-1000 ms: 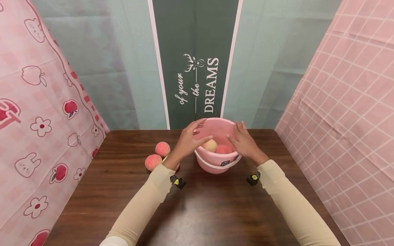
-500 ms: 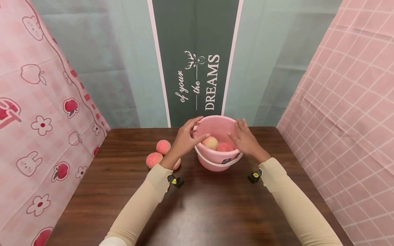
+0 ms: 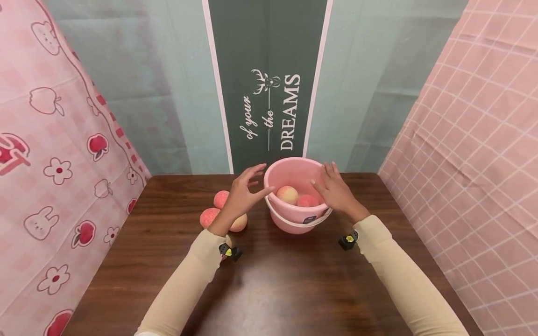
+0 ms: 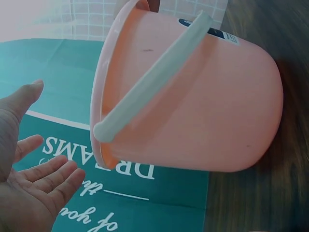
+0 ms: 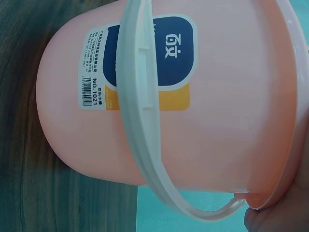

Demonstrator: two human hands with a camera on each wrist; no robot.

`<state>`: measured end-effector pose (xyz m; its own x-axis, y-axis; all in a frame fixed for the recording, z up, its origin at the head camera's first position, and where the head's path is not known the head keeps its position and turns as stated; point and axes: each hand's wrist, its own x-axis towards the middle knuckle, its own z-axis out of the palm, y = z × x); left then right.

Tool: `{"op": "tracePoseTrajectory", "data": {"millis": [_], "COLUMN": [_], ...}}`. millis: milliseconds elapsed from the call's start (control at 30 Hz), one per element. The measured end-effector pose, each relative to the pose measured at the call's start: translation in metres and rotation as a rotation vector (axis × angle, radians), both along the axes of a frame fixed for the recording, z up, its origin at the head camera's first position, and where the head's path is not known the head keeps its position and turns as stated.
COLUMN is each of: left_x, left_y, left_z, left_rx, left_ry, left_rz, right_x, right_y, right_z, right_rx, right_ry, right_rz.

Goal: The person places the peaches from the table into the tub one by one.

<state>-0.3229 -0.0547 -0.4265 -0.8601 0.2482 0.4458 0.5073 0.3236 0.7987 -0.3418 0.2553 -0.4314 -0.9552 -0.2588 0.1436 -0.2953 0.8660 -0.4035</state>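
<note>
A pink bucket (image 3: 294, 215) stands on the table with a pale yellow-pink peach (image 3: 287, 195) and a redder peach (image 3: 307, 201) inside; its white handle (image 4: 154, 79) hangs down against the side. My left hand (image 3: 245, 196) is spread just left of the rim, touching nothing, and the left wrist view shows a gap between its fingers and the bucket (image 4: 207, 111). On the right side of the rim, my right hand (image 3: 338, 193) grips the bucket, thumb toward the inside. In the right wrist view, part of this hand (image 5: 282, 212) is at the rim.
Several peaches lie left of the bucket, among them a red one (image 3: 208, 218) and a paler one (image 3: 238, 223), partly behind my left forearm. Another is mostly hidden by the left wrist. Patterned cloths hang left and right of the wooden table (image 3: 277, 289), with a green cloth behind.
My left hand has come off the bucket's rim and moved left, away from it. My right hand stays on the rim. More of the peaches beside the left forearm now shows.
</note>
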Motion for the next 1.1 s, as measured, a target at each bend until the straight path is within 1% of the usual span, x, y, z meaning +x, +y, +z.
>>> {"op": "tracePoseTrajectory", "data": {"millis": [133,267,400,533,800,1000,1100], "left_x": [0.002,0.006,0.013,0.017,0.023,0.027,0.029], "left_y": [-0.007,-0.015,-0.023,-0.030,-0.035,-0.039,-0.041], "left_z": [-0.003,-0.005,-0.007,-0.007,-0.009,-0.012,-0.014], "left_rx": [0.002,0.021,0.028,0.031,0.027,0.080,0.088], "left_ry": [0.006,0.009,-0.002,-0.023,-0.045,-0.032,-0.039], "left_rz": [0.005,0.004,0.017,0.026,0.035,0.019,0.027], "right_x": [0.000,0.000,0.000,0.001,0.002,0.001,0.000], "right_y": [0.000,-0.001,-0.002,-0.002,-0.001,0.000,0.001], "right_z": [0.001,0.000,0.000,0.002,0.005,0.003,0.003], "right_rx": [0.000,0.007,0.009,0.004,0.005,0.009,0.005], "right_ry": [-0.007,-0.018,-0.022,-0.015,-0.035,-0.033,-0.031], "right_rz": [0.000,-0.001,-0.001,-0.003,0.006,0.006,0.006]}}
